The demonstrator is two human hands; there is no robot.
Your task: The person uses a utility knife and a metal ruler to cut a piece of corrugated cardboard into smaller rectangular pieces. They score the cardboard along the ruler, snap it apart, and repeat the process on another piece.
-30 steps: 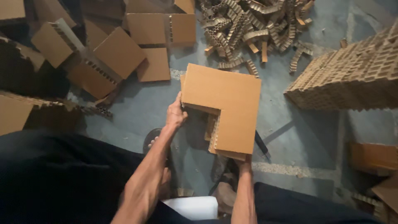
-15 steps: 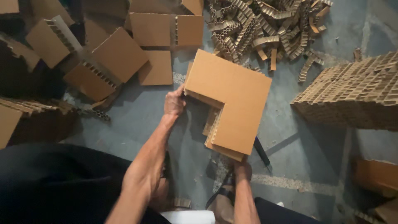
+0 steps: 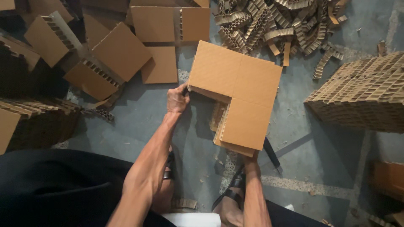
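Left hand [image 3: 177,99] fingers grip the left edge of an L-shaped cardboard piece [image 3: 237,90], held at frame centre above the grey floor [image 3: 139,117]. The right hand is hidden beneath its lower end; grip cannot be told. Cardboard panels [image 3: 122,52] lie upper left, strips [image 3: 273,25] upper right.

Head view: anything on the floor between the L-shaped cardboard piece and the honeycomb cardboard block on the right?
Mostly bare grey floor between the L-shaped cardboard piece and the honeycomb cardboard block, with only small scraps, in the head view.
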